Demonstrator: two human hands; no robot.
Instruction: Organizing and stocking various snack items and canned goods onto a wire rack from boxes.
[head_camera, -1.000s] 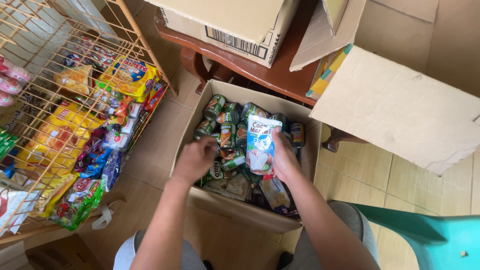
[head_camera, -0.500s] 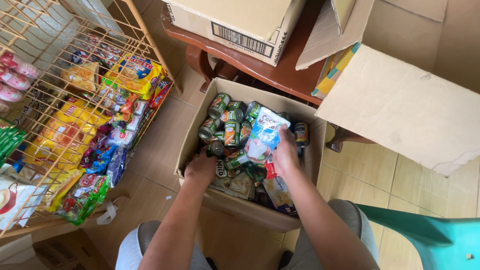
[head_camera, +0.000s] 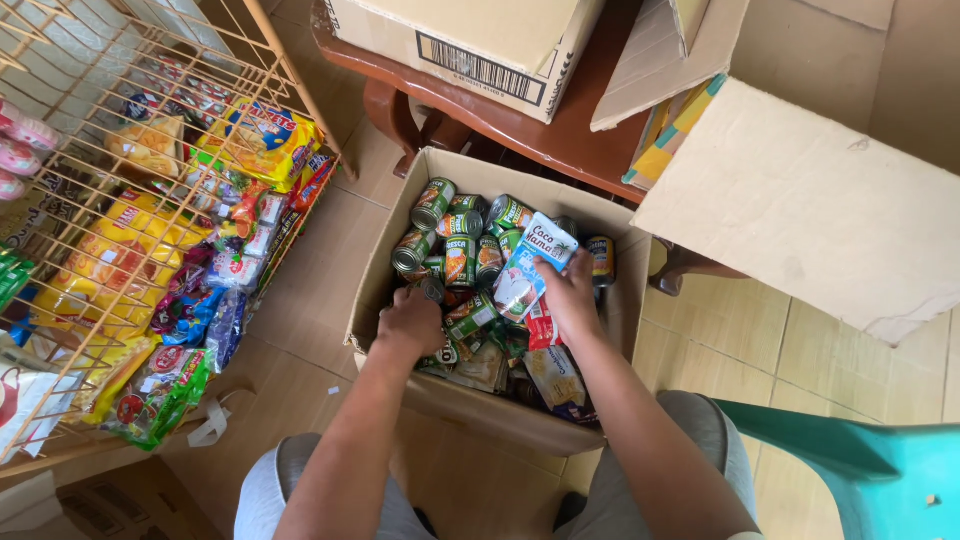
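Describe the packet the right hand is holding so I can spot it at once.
Find the open cardboard box on the floor, packed with green-labelled cans. Over its middle the right hand grips a flat pouch, tilted with its top toward the far right. It is the only pale blue and white packet there, soft and flat where its neighbours are round cans.

Two hands in view: left hand (head_camera: 412, 322) and right hand (head_camera: 570, 296). One open box (head_camera: 372, 300) on the floor, at least nine green cans (head_camera: 433, 203) visible inside plus one white-and-blue pouch (head_camera: 528, 268). Two more cardboard boxes (head_camera: 470, 40) up on the one wooden table (head_camera: 560, 140), one wire rack (head_camera: 150, 230), one teal chair (head_camera: 870, 470).
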